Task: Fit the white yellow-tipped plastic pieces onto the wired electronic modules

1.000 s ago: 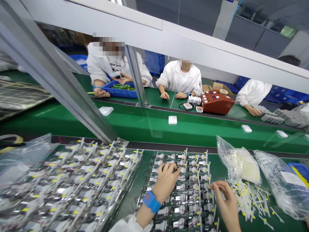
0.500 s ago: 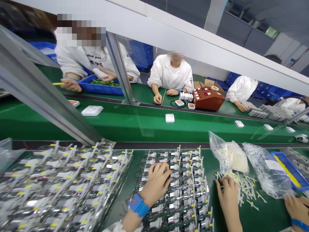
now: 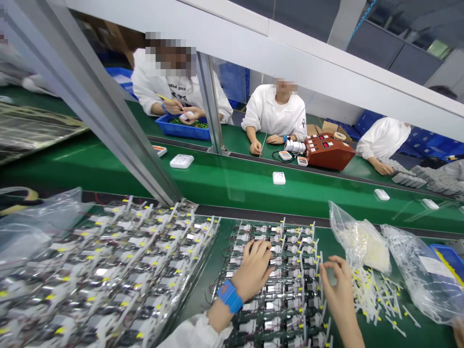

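Observation:
My left hand [image 3: 253, 270], with a blue wristband [image 3: 230, 296], is over the clear tray of small motor assemblies [image 3: 270, 305]. Its fingers curl around one dark motor, mostly hidden under them. At the tray's right edge, my right hand [image 3: 340, 290] has thumb and forefinger pinched on a thin white plastic stick [image 3: 321, 257] with a yellow tip. Beside that hand lies a loose pile of similar white sticks [image 3: 375, 295]. Many motors in the tray have such sticks lying on or by them.
Another filled tray of motors [image 3: 119, 270] lies to the left. Plastic bags [image 3: 416, 270] and a blue bin [image 3: 449, 258] stand at right. Beyond a metal frame post [image 3: 119, 111], a green conveyor [image 3: 246, 186] carries white devices [image 3: 279, 178]. Co-workers in white sit opposite, near a red-brown instrument [image 3: 329, 151].
My right hand has moved left from the stick pile to the tray's edge. My left hand stays over the motors. The view has turned left. A co-worker opposite has brought a pen to a white device.

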`<move>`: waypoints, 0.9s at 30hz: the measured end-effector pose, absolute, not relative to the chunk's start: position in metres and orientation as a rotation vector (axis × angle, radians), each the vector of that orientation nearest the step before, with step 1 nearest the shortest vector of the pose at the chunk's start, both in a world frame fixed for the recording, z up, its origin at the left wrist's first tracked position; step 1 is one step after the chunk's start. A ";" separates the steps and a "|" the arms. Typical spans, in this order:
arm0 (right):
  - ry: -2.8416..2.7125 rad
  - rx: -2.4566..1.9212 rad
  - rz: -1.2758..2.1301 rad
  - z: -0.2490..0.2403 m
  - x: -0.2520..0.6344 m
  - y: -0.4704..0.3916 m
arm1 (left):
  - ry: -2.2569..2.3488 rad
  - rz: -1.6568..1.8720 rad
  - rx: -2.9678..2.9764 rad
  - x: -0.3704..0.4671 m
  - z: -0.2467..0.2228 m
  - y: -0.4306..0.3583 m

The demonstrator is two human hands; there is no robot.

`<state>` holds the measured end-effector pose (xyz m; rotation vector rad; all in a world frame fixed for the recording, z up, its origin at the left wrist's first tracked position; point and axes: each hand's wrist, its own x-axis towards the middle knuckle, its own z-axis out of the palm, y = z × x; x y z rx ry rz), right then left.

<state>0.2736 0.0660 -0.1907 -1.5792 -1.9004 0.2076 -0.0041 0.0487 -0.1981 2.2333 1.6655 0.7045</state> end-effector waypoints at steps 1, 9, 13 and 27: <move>-1.916 -1.544 0.278 -0.183 0.261 0.069 | 1.671 0.715 2.226 -0.004 -0.200 0.049; -1.978 -1.212 0.702 -0.158 0.205 0.094 | 1.640 0.745 2.216 -0.001 -0.201 0.050; -1.896 -1.258 0.804 -0.173 0.210 0.096 | 1.634 0.760 2.196 -0.005 -0.196 0.050; -1.614 -1.236 1.288 -0.167 0.218 0.087 | 1.397 0.977 1.741 -0.016 -0.174 0.052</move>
